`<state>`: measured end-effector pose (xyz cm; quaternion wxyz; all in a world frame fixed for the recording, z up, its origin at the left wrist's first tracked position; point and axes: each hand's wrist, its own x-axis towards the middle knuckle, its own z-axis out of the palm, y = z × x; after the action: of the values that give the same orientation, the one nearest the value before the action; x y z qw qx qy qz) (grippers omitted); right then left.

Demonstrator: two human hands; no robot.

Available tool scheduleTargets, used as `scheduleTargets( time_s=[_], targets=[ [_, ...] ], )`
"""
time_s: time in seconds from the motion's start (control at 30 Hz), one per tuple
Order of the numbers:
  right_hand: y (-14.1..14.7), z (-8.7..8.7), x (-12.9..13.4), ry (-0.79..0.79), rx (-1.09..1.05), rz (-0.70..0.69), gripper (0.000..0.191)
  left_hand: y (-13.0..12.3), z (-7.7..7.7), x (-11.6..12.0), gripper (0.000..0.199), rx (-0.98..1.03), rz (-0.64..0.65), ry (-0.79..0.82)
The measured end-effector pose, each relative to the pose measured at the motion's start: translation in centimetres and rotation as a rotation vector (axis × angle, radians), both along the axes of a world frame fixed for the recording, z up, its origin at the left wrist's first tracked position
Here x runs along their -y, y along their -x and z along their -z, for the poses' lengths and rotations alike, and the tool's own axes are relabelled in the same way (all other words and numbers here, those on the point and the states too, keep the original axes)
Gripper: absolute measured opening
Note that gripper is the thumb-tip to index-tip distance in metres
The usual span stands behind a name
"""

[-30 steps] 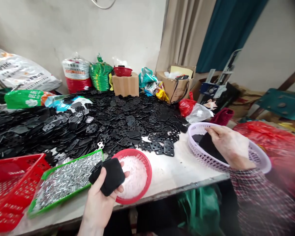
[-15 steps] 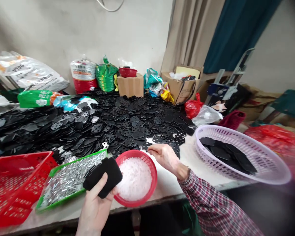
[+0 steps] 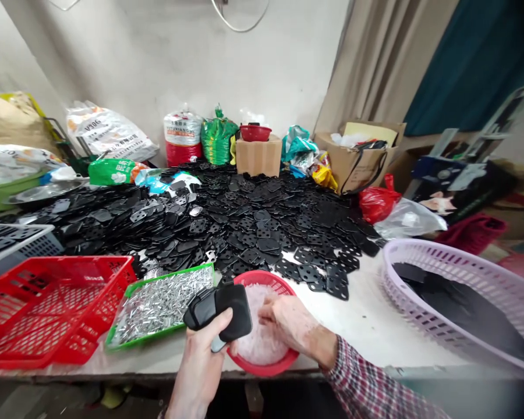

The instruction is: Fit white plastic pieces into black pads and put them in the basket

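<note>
My left hand [image 3: 207, 355] is closed around a small stack of black flat plates [image 3: 233, 312] with rounded corners, thumb on top. The stack overlaps the left rim of a red round basket [image 3: 289, 355]. Small whitish translucent pieces [image 3: 259, 343] fill that basket. Over them is my right hand [image 3: 290, 323], its fingers bent down and pinched together at the pieces; whether one is between the fingertips is too small to tell. Left of the stack lies a green-rimmed tray [image 3: 140, 339] of small silvery metal pins [image 3: 166, 305].
Behind the hands spreads a large heap of black plates [image 3: 244, 221]. A red crate [image 3: 61, 314] stands at left, a lilac oval basket [image 3: 393, 291] with black plates at right. Bags and a cardboard box [image 3: 257, 157] line the wall. The table's front edge runs below my hands.
My right hand has moved from beyond the red basket's right rim down onto the whitish pieces. The left hand still holds the plates. The whole view has shifted, with things appearing further right.
</note>
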<state>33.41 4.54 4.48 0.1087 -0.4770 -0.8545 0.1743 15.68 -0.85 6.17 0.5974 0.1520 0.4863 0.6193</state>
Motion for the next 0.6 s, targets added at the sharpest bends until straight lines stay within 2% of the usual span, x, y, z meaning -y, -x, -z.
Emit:
scheduleTargets(
  time_s=[0.1, 0.23, 0.3, 0.47, 0.6],
  targets=[
    [-0.8, -1.2, -0.3, -0.019, -0.059, -0.009, 0.023, -0.2, -0.3, 0.2, 0.045, -0.011, 0.015, -0.005],
    [-1.6, -2.7, -0.5, 0.004, -0.485, 0.038, 0.026, -0.6, -0.2, 0.4, 0.040, -0.028, 0.094, -0.009],
    [-1.8, -3.6, -0.5, 0.009, -0.609, 0.048, 0.030, -0.9, -0.1, 0.5, 0.037, -0.027, 0.151, -0.002],
    [-1.7, -4.9, -0.2, -0.129, -0.543, -0.030, 0.029, -1.8, -0.1, 0.4, 0.021, -0.037, 0.309, -0.100],
    [-1.7, -5.0, -0.2, -0.190, -0.485, -0.024, 0.022, -2.5, -0.4, 0.3, 0.022, -0.060, 0.339, -0.119]
  ],
)
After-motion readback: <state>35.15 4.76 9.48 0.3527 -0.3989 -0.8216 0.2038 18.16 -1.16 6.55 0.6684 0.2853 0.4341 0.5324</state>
